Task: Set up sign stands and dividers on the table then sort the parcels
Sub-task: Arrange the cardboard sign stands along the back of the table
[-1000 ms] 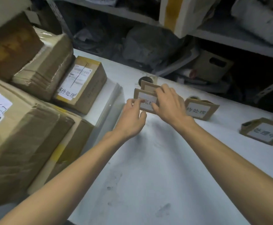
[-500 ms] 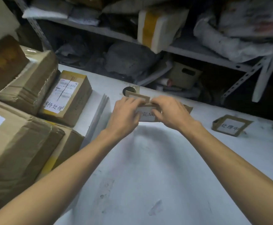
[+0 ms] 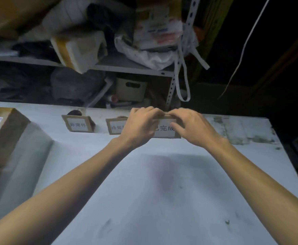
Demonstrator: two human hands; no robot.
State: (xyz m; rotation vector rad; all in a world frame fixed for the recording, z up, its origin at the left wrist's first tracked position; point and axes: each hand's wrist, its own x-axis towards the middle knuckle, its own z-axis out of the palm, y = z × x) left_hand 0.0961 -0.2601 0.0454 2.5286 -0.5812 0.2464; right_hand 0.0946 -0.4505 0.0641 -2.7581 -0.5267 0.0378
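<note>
Centre frame, far table (image 3: pixel 144 191) edge: left hand (image 3: pixel 141 123) and right hand (image 3: pixel 191 127) pinch the top of an upright cardboard sign (image 3: pixel 165 129). Two signs (image 3: pixel 78 123) stand left.

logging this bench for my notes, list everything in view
table: one, white, foreground
left sign stand: one, brown card with white label, table's far edge
middle sign stand: one, same colours, beside it, partly hidden
held sign stand: one, same colours, rightmost
parcel box: one, brown, table's left edge
clear sheets: count unclear, translucent, beside parcel box
shelf: one, grey, behind table, crowded
left hand: one, gripping held sign stand
right hand: one, gripping held sign stand
</note>
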